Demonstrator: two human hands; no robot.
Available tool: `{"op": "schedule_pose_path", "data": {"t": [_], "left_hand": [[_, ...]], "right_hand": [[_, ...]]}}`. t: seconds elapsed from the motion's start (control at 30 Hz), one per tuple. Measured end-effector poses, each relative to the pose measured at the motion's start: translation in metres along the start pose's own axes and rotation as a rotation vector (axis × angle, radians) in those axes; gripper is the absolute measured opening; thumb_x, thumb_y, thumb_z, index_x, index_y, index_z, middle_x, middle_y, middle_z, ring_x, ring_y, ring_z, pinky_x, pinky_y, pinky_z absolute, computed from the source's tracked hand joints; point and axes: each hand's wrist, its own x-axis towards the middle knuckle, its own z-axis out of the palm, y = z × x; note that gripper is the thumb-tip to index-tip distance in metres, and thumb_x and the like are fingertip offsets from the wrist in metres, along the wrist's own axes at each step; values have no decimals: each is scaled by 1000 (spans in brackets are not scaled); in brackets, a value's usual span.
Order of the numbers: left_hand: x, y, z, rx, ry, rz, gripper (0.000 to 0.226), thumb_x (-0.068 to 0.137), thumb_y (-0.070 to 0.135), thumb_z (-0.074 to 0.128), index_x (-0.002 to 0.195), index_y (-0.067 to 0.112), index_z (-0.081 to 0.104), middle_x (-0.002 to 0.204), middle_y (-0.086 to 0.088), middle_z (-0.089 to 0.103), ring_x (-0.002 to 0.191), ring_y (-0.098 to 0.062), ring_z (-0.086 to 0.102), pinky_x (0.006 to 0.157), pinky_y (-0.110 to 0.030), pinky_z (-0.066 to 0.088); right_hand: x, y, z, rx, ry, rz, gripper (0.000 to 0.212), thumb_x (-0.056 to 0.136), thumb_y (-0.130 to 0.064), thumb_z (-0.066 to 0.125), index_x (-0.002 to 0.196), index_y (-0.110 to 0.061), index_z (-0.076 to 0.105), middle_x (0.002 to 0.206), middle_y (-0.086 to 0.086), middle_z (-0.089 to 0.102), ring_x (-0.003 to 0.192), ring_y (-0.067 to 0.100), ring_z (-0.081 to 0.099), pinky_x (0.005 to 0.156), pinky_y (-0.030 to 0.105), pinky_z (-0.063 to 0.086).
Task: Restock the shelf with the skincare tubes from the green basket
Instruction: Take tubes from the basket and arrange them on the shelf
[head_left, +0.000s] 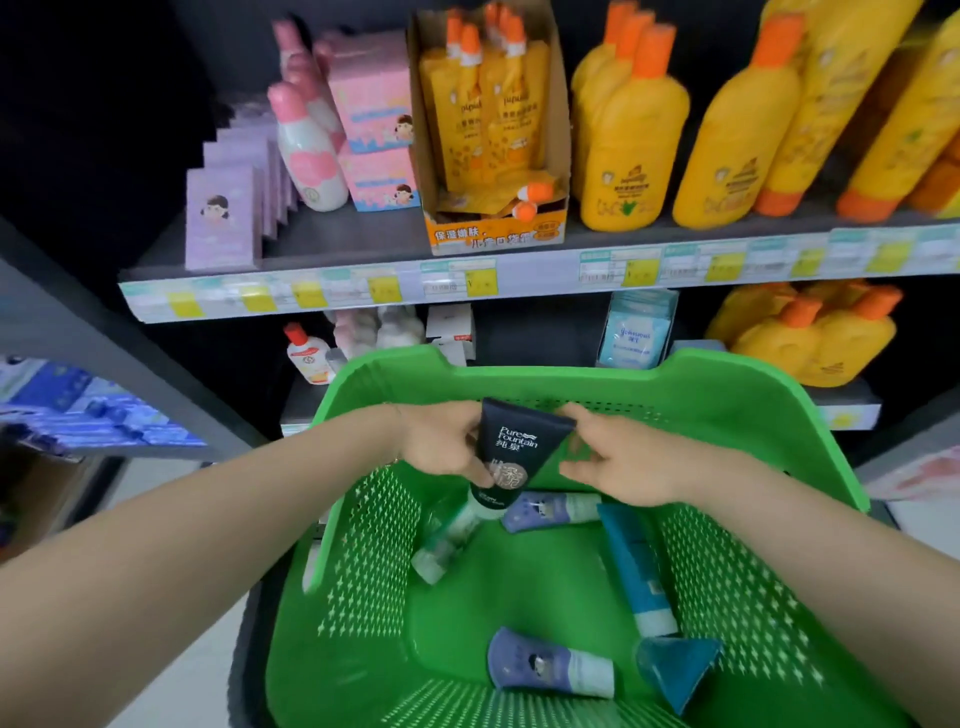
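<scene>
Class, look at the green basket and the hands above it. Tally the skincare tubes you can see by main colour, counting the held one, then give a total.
Black tube, held in the left hand over the green basket: 1
Purple tubes: 2
Blue tubes: 2
Pale green-white tube: 1
Total: 6

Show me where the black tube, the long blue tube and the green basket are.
black tube (514, 444): head view, on its printed front.
long blue tube (636, 564): head view, on the middle of its body.
green basket (561, 376): head view, on its far rim.
</scene>
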Motion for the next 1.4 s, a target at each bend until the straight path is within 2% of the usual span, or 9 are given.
{"op": "schedule_pose_path", "data": {"t": [0.2,0.33,0.53,0.63,0.77,0.93,1.1,1.27,1.4], "left_hand": [[-22,17,-7,-90,94,105,60,80,5,75,132,18,47,131,1,59,122,-15,55,112,-41,37],[-38,29,-17,-125,150,177,53,82,1,73,125,19,48,128,-2,60,121,-17,56,111,-42,39],[-60,45,-33,-263,288,293,50,81,-4,72,117,24,51,124,-1,63,118,-16,58,107,-37,43],[-71,53,-40,-279,344,350,46,82,-5,70,116,20,54,120,-2,66,110,-12,63,103,-35,46],[-89,70,-46,-348,479,465,68,82,-12,66,133,23,38,126,-2,58,106,-8,64,91,-28,53],[-110,92,-59,-278,646,629,67,80,5,74,128,36,40,134,2,57,121,-13,57,99,-33,49],[-132,115,-76,-303,710,709,64,86,-10,63,128,30,38,124,-5,63,110,-11,64,89,-24,51],[-149,134,-96,-249,783,724,62,85,-1,69,132,24,37,122,-3,66,107,-11,65,81,-17,49],[-154,142,-106,-257,773,769,59,84,2,70,128,26,40,126,-3,65,113,-20,63,94,-36,52]], "right_hand": [[-7,-19,-1,186,173,-154,61,83,-52,64,134,-36,37,117,-8,62,98,13,62,88,42,53],[-11,-34,-12,316,324,-235,45,86,-35,71,123,-31,45,113,-10,63,100,13,62,88,43,52],[-18,-54,-37,403,465,-345,55,88,-36,66,135,-33,38,125,-14,61,115,9,59,96,46,50],[-21,-66,-56,390,514,-373,55,89,-33,64,137,-36,36,122,-11,62,110,11,61,93,47,51],[-26,-83,-84,397,566,-412,55,85,-41,61,134,-38,37,124,-10,61,114,13,60,95,49,50],[-35,-105,-125,413,587,-478,48,94,-14,61,134,-29,38,126,-9,60,118,6,58,101,41,49],[-48,-125,-161,381,614,-551,42,94,-4,59,127,-22,39,117,-8,61,107,1,62,86,22,53],[-59,-139,-189,312,675,-555,38,93,-16,63,123,-20,41,105,8,69,94,24,69,85,47,56],[-64,-145,-202,308,685,-545,42,93,-21,64,126,-23,39,101,5,70,88,21,70,85,44,56]]}}
